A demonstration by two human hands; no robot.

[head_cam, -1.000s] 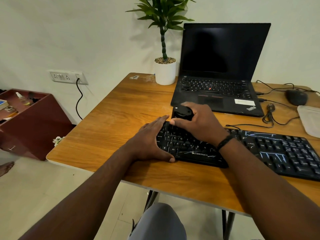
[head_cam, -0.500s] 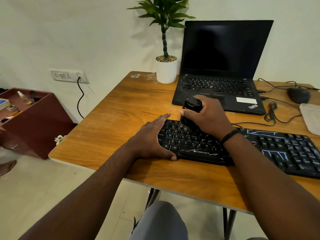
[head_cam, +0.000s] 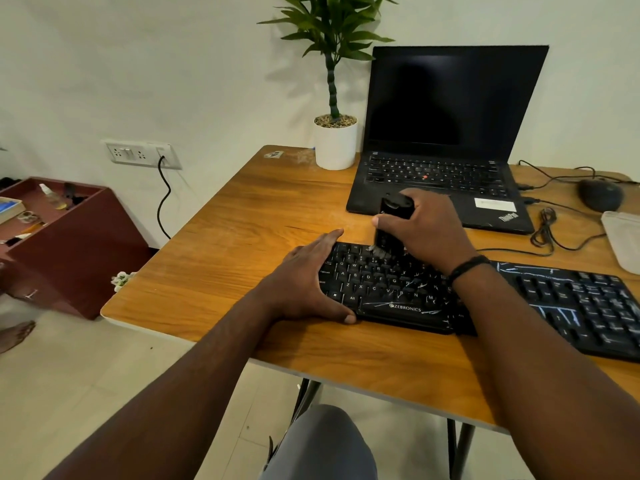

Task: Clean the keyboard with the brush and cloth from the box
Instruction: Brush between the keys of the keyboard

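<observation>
Two hands work on a wooden desk (head_cam: 242, 216), where the black Zebronics keyboard (head_cam: 398, 292) lies at the near edge, just near of a ThinkPad laptop (head_cam: 446, 133). Left hand (head_cam: 304, 282) lies flat with straight fingers against the keyboard's left end, bracing the light, slide-prone board. Right hand (head_cam: 429, 230) wraps the rigid brush (head_cam: 391, 223) body, its soft bristles touching the top key rows
</observation>
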